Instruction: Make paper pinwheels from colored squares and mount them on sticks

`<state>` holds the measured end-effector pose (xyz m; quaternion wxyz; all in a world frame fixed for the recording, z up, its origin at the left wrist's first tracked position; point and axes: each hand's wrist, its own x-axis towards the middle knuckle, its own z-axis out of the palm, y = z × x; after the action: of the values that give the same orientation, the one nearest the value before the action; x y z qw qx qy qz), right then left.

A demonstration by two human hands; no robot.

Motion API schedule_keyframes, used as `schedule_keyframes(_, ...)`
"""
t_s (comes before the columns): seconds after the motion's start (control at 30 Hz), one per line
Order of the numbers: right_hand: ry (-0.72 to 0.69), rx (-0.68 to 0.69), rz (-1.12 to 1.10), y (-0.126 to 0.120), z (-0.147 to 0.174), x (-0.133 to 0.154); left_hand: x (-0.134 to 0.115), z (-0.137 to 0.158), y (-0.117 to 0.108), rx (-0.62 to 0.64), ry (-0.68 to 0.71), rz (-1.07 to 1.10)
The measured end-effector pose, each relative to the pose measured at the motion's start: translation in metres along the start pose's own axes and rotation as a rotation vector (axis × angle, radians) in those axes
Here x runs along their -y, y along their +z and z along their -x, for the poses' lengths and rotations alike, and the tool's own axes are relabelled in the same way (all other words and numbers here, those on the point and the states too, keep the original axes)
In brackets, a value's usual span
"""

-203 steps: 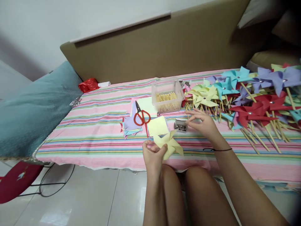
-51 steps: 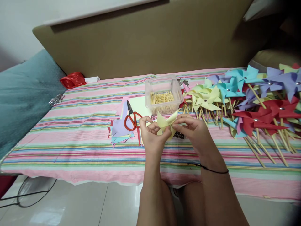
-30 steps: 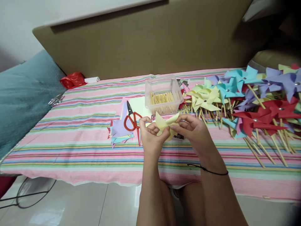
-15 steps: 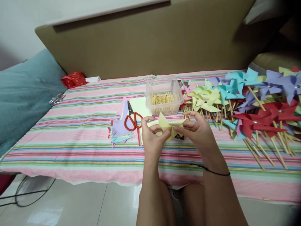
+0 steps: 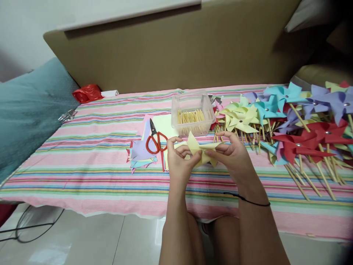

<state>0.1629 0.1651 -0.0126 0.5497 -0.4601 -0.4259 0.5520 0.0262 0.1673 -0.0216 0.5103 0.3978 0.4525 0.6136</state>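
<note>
Between my two hands is a pale yellow paper pinwheel (image 5: 194,142), with one blade pointing up and others folded toward its middle. My left hand (image 5: 180,158) pinches it from the left, thumb near the centre. From the right, my right hand (image 5: 230,152) grips it with thumb and fingers, also close to the centre. No stick shows on this pinwheel. Just beyond the hands stands a clear plastic box (image 5: 190,129) holding many short wooden sticks (image 5: 190,116). Red-handled scissors (image 5: 156,141) lie left of my left hand on sheets of coloured paper (image 5: 140,150).
Many finished pinwheels (image 5: 299,145) on sticks are heaped at the right. A striped cloth (image 5: 96,162) covers the seat. A red plastic bag (image 5: 87,93), a white roll (image 5: 109,93) and a small silvery bundle (image 5: 67,116) sit at the far left, near a teal cushion (image 5: 33,106).
The lower blade of the yellow pinwheel has spread to the right, covering the dark patterned item that showed behind it. Both hands keep their hold almost in place.
</note>
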Motion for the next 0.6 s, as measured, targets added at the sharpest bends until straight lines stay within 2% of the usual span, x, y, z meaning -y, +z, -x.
schedule_keyframes(0.6, -0.031, -0.031, 0.021, -0.002, -0.0021, -0.0037, 0.0, 0.0004, 0.0015, 0.003, 0.014, -0.01)
